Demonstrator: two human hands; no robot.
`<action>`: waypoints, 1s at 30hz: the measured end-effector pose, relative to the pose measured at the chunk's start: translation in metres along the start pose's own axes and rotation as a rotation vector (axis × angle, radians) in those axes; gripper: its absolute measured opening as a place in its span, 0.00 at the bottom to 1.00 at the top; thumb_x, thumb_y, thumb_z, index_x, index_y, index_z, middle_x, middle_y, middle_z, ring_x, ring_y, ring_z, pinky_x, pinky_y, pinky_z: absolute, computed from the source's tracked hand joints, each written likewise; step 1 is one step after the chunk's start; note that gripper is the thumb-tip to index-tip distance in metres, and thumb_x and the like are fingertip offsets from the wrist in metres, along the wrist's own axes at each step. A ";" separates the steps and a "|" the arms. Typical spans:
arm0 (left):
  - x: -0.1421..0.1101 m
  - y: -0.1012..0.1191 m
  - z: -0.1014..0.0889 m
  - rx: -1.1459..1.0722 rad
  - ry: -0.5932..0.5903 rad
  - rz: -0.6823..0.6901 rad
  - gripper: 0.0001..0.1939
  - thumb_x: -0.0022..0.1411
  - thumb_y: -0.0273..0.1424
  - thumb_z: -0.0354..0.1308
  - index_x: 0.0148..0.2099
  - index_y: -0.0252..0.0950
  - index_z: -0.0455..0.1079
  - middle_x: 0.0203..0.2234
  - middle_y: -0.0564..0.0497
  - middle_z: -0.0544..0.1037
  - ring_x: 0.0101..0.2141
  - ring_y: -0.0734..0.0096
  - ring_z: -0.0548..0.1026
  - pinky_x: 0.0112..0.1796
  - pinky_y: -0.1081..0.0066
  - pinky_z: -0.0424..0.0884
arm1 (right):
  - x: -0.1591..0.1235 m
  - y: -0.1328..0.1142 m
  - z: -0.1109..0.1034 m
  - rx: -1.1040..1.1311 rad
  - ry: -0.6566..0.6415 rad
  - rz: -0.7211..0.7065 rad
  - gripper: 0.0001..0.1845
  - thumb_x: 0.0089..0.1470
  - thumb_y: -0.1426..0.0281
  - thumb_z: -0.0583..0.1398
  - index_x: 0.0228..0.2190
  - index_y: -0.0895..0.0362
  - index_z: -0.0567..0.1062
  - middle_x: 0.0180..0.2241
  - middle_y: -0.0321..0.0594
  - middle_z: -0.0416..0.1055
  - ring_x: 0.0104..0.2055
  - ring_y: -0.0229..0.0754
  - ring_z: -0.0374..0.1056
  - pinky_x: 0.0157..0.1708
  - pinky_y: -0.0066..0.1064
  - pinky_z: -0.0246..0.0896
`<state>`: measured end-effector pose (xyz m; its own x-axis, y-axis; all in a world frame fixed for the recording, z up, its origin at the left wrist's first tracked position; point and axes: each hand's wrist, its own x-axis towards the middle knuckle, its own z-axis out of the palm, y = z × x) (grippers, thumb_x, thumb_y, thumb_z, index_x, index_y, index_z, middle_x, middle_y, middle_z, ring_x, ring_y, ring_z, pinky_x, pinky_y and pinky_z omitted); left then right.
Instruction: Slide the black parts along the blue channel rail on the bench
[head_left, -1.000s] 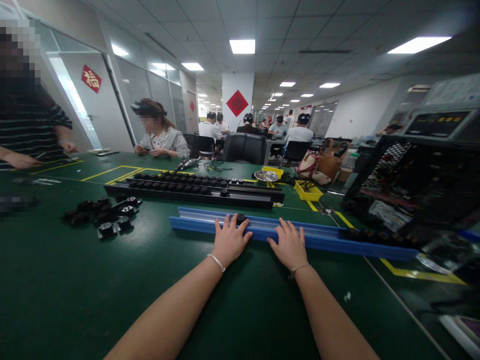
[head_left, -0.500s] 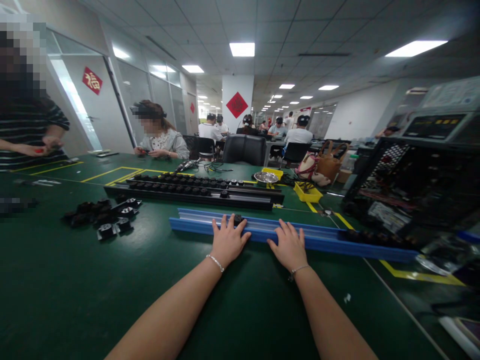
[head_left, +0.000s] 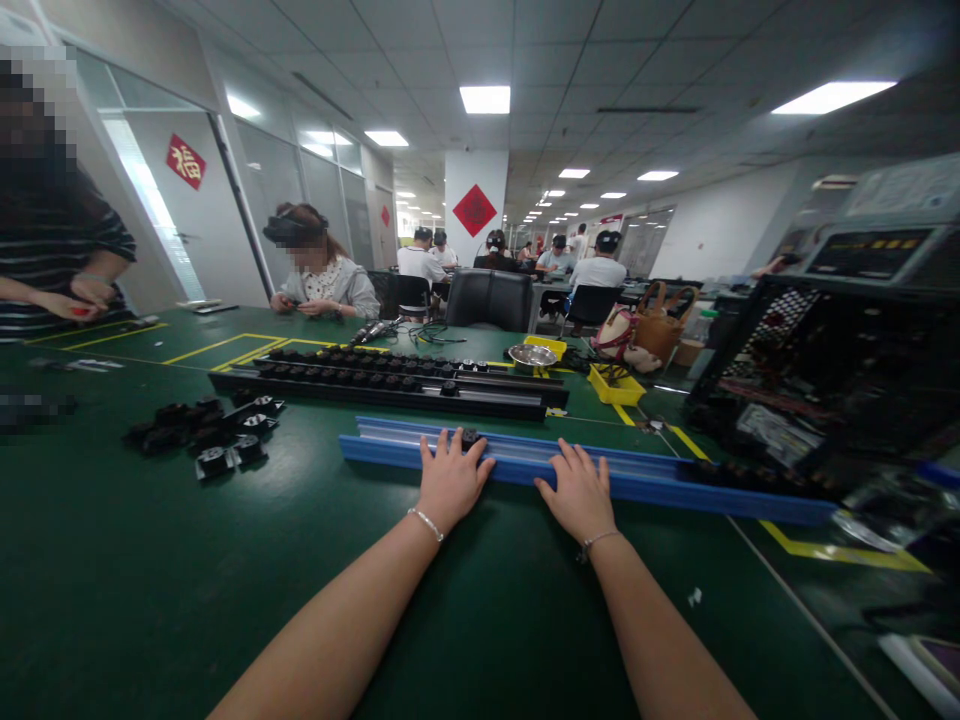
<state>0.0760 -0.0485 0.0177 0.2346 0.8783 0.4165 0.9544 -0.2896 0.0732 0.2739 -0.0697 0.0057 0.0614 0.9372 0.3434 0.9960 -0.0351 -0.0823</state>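
Observation:
A long blue channel rail [head_left: 652,485] lies across the green table in front of me. My left hand [head_left: 452,482] rests over its near wall, palm down with fingers spread. A small black block [head_left: 470,438] sits in the channel between two of those fingertips, partly covered by them. Further right along the same rail, my right hand [head_left: 579,490] lies with its fingers stretched over the near wall and the thumb apart. Several dark blocks [head_left: 739,475] stand in the rail's right end.
Beyond the blue rail lie black rails [head_left: 480,402] with rows of black blocks. Loose black parts [head_left: 214,460] are heaped at the left. A metal dish [head_left: 532,354], a yellow tray [head_left: 615,385] and an opened computer case [head_left: 795,370] stand to the right. Two people work at the left.
My left hand has shifted slightly left along the rail, and the small black block has moved left with it. My right hand and the rail stay in place.

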 end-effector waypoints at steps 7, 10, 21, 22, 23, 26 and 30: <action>0.001 0.000 -0.001 0.007 -0.010 -0.024 0.24 0.64 0.48 0.38 0.58 0.53 0.62 0.58 0.46 0.63 0.58 0.48 0.56 0.55 0.39 0.42 | 0.000 0.000 0.000 0.001 0.007 0.000 0.17 0.52 0.60 0.54 0.41 0.55 0.71 0.60 0.44 0.55 0.61 0.52 0.48 0.58 0.54 0.34; 0.001 -0.001 0.001 0.016 -0.001 -0.019 0.25 0.63 0.49 0.37 0.58 0.53 0.60 0.58 0.45 0.63 0.58 0.45 0.56 0.54 0.37 0.42 | 0.000 0.000 0.000 0.003 0.006 -0.001 0.17 0.52 0.60 0.54 0.41 0.56 0.71 0.60 0.45 0.55 0.61 0.52 0.47 0.58 0.54 0.35; 0.002 -0.003 0.001 0.041 0.005 -0.039 0.26 0.63 0.50 0.37 0.59 0.52 0.61 0.57 0.44 0.64 0.58 0.42 0.55 0.53 0.34 0.38 | 0.000 -0.001 -0.003 0.010 -0.018 0.009 0.18 0.53 0.60 0.54 0.42 0.56 0.71 0.61 0.44 0.55 0.62 0.52 0.47 0.59 0.53 0.34; 0.002 -0.003 0.001 0.036 -0.001 -0.040 0.26 0.63 0.49 0.37 0.59 0.52 0.61 0.57 0.44 0.64 0.58 0.43 0.55 0.53 0.34 0.39 | 0.000 -0.001 -0.004 0.011 -0.018 0.008 0.18 0.53 0.60 0.54 0.42 0.56 0.71 0.61 0.44 0.55 0.62 0.52 0.47 0.59 0.53 0.34; 0.002 -0.003 0.001 0.031 -0.008 -0.042 0.26 0.63 0.49 0.37 0.59 0.52 0.61 0.58 0.44 0.64 0.58 0.43 0.56 0.53 0.35 0.39 | 0.000 -0.001 -0.003 0.012 -0.018 0.008 0.18 0.53 0.60 0.53 0.42 0.56 0.71 0.61 0.43 0.55 0.62 0.52 0.47 0.59 0.53 0.34; 0.002 -0.004 0.000 0.020 -0.024 -0.053 0.26 0.63 0.49 0.37 0.59 0.52 0.61 0.58 0.44 0.63 0.58 0.45 0.57 0.54 0.37 0.42 | 0.000 -0.001 -0.003 0.013 -0.019 0.008 0.18 0.53 0.60 0.53 0.42 0.56 0.71 0.61 0.43 0.54 0.62 0.52 0.47 0.59 0.53 0.34; 0.001 -0.006 0.001 0.032 -0.005 -0.059 0.25 0.64 0.49 0.36 0.58 0.52 0.61 0.57 0.45 0.64 0.58 0.45 0.57 0.54 0.38 0.42 | 0.000 0.000 -0.001 0.010 -0.017 0.009 0.18 0.54 0.60 0.53 0.42 0.56 0.71 0.61 0.43 0.54 0.62 0.52 0.47 0.59 0.53 0.34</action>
<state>0.0703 -0.0450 0.0168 0.1782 0.8953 0.4082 0.9720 -0.2247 0.0685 0.2738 -0.0703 0.0067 0.0693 0.9425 0.3269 0.9947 -0.0405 -0.0943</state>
